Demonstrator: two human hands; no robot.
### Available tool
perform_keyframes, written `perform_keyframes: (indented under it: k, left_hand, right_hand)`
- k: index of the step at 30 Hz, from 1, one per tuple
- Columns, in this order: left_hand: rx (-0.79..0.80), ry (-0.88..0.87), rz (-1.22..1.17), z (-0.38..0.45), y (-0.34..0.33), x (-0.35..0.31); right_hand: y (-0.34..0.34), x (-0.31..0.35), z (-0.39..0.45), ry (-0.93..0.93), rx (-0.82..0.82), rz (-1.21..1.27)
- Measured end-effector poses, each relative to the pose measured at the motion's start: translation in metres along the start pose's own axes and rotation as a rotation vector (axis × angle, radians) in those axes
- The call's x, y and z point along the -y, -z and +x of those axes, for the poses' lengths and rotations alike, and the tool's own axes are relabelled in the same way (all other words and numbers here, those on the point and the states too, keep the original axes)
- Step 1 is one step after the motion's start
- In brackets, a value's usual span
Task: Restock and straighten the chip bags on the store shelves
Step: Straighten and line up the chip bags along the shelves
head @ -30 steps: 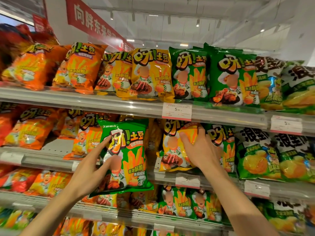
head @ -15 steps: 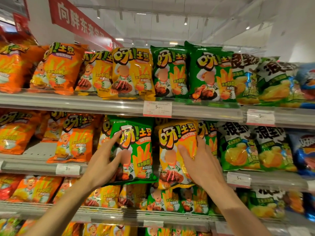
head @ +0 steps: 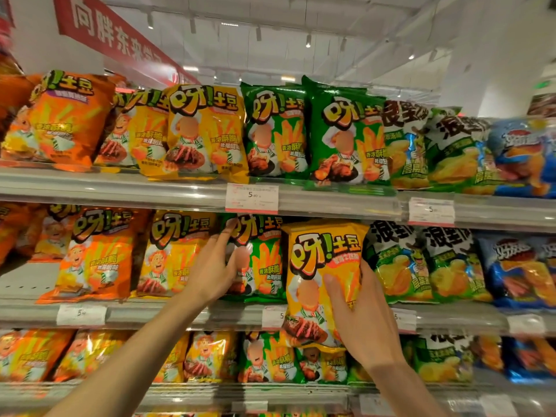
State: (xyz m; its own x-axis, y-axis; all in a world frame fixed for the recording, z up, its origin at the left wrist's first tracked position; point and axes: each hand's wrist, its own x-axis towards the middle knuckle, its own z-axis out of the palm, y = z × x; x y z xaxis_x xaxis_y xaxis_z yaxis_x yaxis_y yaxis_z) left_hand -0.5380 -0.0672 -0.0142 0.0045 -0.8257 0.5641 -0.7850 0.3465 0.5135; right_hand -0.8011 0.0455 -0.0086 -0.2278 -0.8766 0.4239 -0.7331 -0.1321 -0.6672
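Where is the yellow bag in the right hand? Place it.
The yellow bag hangs right of centre, in front of the middle shelf's edge, held by the right hand, just right of the green bag.

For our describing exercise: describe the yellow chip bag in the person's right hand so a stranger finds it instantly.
Find the middle shelf with its price tags. The yellow chip bag hangs forward past its edge, held by the right hand. Unlike neighbouring bags, it covers a price tag and leans out.

both arms up, both hands busy

our left hand (head: pixel 214 267) reaches forward with fingers stretched flat and the forefinger tip highest, while our right hand (head: pixel 362 319) is clamped around what it holds, thumb pressed across the front, forearm rising from lower right.
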Motion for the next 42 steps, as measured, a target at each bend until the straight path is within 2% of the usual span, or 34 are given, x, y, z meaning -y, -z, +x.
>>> perform_keyframes:
  k: [7,14,19,21,26,29,32,36,42]
  left_hand:
    - [-0.025,0.052,-0.085,0.003,-0.028,-0.014]
    - [0.051,0.094,-0.049,-0.001,-0.034,-0.01]
    - [-0.097,0.034,-0.094,-0.026,-0.013,-0.025]
    - [-0.109,0.002,-0.148,-0.04,-0.005,-0.039]
    - [0.168,0.125,-0.477,-0.076,0.006,-0.085]
    - [0.204,0.131,-0.56,-0.095,0.007,-0.1]
    - [0.166,0.154,-0.593,-0.108,0.01,-0.1]
    - [0.108,0.222,-0.595,-0.128,0.033,-0.093]
    - [0.012,0.278,-0.525,-0.148,0.072,-0.05]
  right_hand:
    - [-0.001,-0.005,0.004,-0.02,0.004,0.051]
    - [-0.002,-0.01,0.008,-0.014,0.031,0.121]
    - [-0.003,-0.015,0.008,-0.018,0.062,0.223]
    - [-0.003,-0.015,0.008,-0.022,0.08,0.265]
    - [-0.004,-0.008,0.003,-0.001,0.171,0.344]
    - [-0.005,-0.003,-0.003,0.02,0.235,0.37]
    - [-0.012,-0.002,-0.008,0.047,0.241,0.402]
    - [-0.029,0.012,-0.022,0.029,0.335,0.408]
    - [-0.064,0.06,-0.041,0.05,0.441,0.444]
